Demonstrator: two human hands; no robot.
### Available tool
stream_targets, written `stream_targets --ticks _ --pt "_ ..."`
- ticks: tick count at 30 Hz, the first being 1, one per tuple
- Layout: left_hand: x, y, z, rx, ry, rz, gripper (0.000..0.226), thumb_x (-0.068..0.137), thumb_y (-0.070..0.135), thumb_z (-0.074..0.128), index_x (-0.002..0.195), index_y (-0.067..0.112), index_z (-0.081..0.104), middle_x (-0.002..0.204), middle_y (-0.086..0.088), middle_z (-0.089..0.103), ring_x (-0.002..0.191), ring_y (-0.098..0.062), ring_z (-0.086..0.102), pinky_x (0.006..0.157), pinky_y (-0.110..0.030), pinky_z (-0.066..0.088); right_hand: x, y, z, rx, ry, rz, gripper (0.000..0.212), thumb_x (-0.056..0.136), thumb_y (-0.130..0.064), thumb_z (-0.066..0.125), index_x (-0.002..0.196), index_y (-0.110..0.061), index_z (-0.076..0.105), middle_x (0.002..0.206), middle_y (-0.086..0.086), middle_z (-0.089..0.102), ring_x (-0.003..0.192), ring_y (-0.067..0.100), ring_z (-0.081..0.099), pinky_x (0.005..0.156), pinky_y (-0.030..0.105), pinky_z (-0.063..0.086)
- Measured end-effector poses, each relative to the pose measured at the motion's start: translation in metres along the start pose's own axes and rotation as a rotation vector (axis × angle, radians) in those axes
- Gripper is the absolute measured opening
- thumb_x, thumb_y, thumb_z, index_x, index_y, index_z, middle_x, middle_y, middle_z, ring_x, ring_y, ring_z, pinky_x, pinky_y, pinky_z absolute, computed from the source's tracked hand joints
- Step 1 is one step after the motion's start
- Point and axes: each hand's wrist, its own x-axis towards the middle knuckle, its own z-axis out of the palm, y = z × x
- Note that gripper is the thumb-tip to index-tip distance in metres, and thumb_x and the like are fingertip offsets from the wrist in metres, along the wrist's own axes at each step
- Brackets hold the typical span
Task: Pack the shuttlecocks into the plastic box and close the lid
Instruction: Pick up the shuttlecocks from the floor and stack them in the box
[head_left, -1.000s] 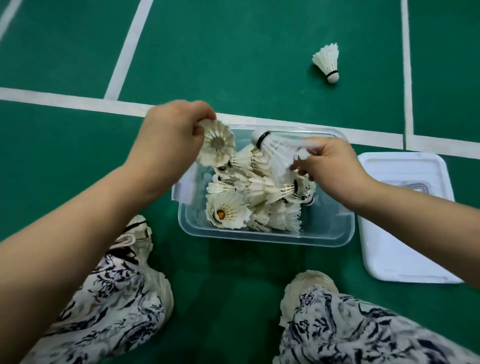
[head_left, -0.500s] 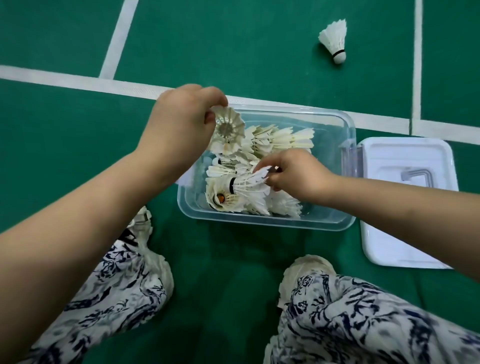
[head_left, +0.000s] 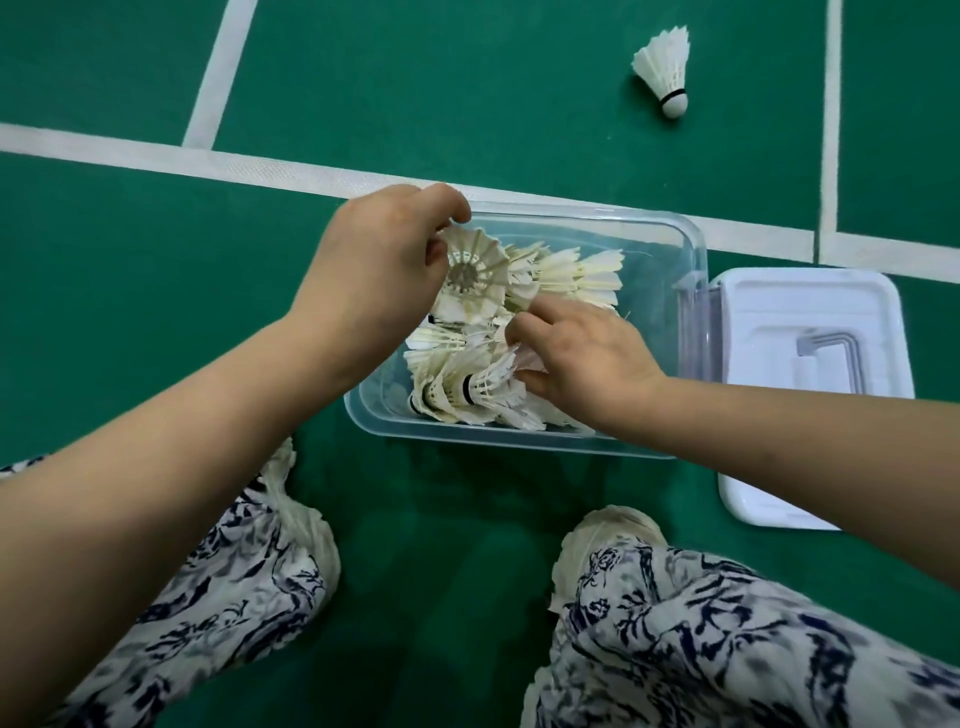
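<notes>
Two hands are working inside the clear plastic box (head_left: 670, 332) at the centre of the frame. The left hand (head_left: 374, 270) is pinching one shuttlecock (head_left: 472, 275) by its feather rim at the box's upper left corner, its open skirt facing the camera. The right hand (head_left: 582, 364) is lying spread, fingers (head_left: 524, 322) extended, on the pile of shuttlecocks (head_left: 467, 389) that is filling the left half of the box; it is gripping nothing that I can make out.

Pressing lightly seems wise here, since feathers crush and splay easily. Nesting the held shuttlecock cork-first into another's skirt would probably be saving room, while the spread hand is keeping the pile from springing up above the rim.

One stray shuttlecock (head_left: 665, 67) is lying on the green floor at the upper right, well apart from the box, so it is waiting to be fetched. The white lid (head_left: 810, 291) is lying just right of the box, not yet fitted.
</notes>
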Motion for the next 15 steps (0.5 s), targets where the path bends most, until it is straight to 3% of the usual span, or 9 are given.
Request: stream_targets --ticks 3,8,12,15 --pt "-0.001 0.001 0.001 -0.001 -0.011 0.015 0.026 0.084 0.006 0.049 0.105 0.011 0.061 0.096 -0.011 0.066 0.086 -0.029 0.059 0.076 -0.034 0.042 -0.004 0.005 -0.003 0.079 0.026 0.045 0.041 0.084 -0.041 0.06 0.12 -0.024 0.047 0.12 -0.001 0.047 0.096 0.02 0.049 0.069 0.028 0.031" --pt "-0.004 0.009 0.003 -0.02 -0.024 0.045 0.021 0.083 0.007 0.05 0.099 0.01 0.063 0.091 -0.01 0.067 0.083 -0.029 0.059 0.075 -0.035 0.046 -0.012 0.015 -0.019 0.475 0.184 0.074 0.042 0.079 -0.025 0.065 0.117 -0.022 0.048 0.105 -0.009 0.044 0.076 0.006 0.048 0.071 0.03 0.043" --pt "-0.006 0.027 0.004 -0.055 -0.044 0.078 0.019 0.082 0.007 0.051 0.096 0.011 0.063 0.09 -0.009 0.067 0.083 -0.026 0.058 0.073 -0.034 0.043 -0.013 0.005 -0.039 0.834 0.211 0.065 0.056 0.066 -0.045 0.065 0.115 -0.043 0.037 0.103 -0.017 0.046 0.072 0.008 0.056 0.065 0.026 0.051" --pt "-0.005 0.041 0.0 -0.097 -0.022 0.122 0.02 0.078 0.006 0.051 0.093 0.01 0.065 0.085 -0.01 0.066 0.078 -0.025 0.058 0.068 -0.032 0.038 -0.012 0.001 -0.045 0.878 0.21 0.06 0.048 0.068 -0.04 0.068 0.103 -0.051 0.036 0.1 -0.019 0.052 0.06 0.003 0.056 0.061 0.017 0.048"
